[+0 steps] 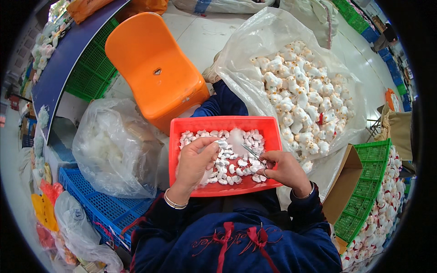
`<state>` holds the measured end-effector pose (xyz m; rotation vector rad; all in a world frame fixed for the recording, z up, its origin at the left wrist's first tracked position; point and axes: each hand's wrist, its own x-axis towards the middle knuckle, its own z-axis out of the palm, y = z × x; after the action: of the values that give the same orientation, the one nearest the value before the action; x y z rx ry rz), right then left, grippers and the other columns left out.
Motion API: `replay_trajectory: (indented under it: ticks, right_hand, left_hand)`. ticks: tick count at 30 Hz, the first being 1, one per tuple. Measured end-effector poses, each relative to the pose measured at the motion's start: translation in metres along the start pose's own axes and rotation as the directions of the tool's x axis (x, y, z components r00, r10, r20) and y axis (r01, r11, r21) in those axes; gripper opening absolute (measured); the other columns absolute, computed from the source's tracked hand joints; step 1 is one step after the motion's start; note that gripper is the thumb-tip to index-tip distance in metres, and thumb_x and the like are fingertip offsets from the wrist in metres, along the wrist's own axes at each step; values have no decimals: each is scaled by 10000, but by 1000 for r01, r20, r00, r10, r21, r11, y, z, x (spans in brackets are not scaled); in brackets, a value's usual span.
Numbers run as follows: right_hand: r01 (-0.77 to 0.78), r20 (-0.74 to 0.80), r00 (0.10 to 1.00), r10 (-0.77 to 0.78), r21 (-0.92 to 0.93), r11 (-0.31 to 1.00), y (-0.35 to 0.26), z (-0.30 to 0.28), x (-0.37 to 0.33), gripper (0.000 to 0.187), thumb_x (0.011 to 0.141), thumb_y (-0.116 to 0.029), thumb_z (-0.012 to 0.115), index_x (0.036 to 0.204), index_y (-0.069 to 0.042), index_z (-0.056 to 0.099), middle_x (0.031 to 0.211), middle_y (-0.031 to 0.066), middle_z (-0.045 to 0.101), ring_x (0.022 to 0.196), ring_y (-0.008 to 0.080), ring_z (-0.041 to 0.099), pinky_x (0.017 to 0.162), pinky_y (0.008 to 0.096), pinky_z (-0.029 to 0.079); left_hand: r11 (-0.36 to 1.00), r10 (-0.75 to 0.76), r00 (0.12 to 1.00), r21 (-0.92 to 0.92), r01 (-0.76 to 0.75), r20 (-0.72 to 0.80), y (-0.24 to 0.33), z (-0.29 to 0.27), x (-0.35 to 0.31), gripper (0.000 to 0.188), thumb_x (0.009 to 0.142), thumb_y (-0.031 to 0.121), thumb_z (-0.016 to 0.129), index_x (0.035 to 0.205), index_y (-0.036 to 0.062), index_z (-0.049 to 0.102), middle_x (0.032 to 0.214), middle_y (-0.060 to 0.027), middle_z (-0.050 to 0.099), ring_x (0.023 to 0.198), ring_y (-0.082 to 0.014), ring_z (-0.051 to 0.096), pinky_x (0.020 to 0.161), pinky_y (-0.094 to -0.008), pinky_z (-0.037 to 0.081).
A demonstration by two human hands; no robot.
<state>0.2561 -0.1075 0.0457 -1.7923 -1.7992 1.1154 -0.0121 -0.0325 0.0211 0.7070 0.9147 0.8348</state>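
A red plastic tray [214, 122] rests across my lap, with many small white stuffed pieces [234, 169] spread over its bottom. Above its left half, my left hand [192, 166] pinches one small white fabric piece [221, 144] between thumb and fingertips. My right hand [289, 170] grips slim metal forceps [251, 151], with fingers at the handle loops and the tips pointing up and left. A fluffy tuft of white stuffing [236, 138] is at the tips, close to the left hand's piece; whether the forceps clamp it, I cannot tell.
Beyond the tray stands an orange plastic chair [150, 68]. A clear bag of small white plush toys [300, 100] is at the right, a bag of white stuffing [114, 150] at the left. Blue crates [100, 193] and green crates [364, 186] flank me.
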Motion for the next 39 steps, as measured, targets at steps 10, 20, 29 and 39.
replay_trajectory:
  ticks: [10, 20, 29, 39]
  right_hand:
    - [295, 22, 955, -295, -27, 955, -7, -6, 8, 350, 751, -210, 829, 1052, -58, 736, 785, 132, 654, 763, 301, 647, 677, 399, 504]
    - [264, 10, 965, -264, -88, 961, -18, -9, 10, 349, 686, -198, 875, 971, -40, 750, 722, 118, 653, 720, 306, 640, 653, 399, 502]
    - [237, 36, 971, -235, -113, 965, -20, -8, 8, 343, 684, -202, 882, 959, -34, 764, 704, 110, 655, 675, 288, 644, 623, 379, 508]
    - [381, 163, 918, -363, -101, 919, -9, -13, 8, 362, 725, -271, 881, 979, -42, 763, 720, 107, 672, 673, 283, 655, 633, 375, 511]
  left_hand:
    - [991, -33, 999, 129, 31, 16, 0, 5, 1, 160, 993, 159, 656, 1050, 16, 699, 802, 13, 646, 598, -9, 513, 526, -162, 422]
    - [962, 98, 995, 257, -97, 11, 1, 1, 1, 121, 961, 135, 691, 1012, 25, 699, 851, 17, 673, 718, -24, 592, 636, -182, 472]
    - [930, 185, 981, 314, -193, 56, -7, 0, -1, 155, 962, 126, 686, 1046, -3, 703, 853, 18, 671, 719, -30, 588, 644, -190, 480]
    - [943, -212, 922, 317, 105, 324, -2, -20, 10, 195, 976, 137, 679, 1100, -9, 720, 864, 8, 668, 708, -30, 585, 620, -189, 467]
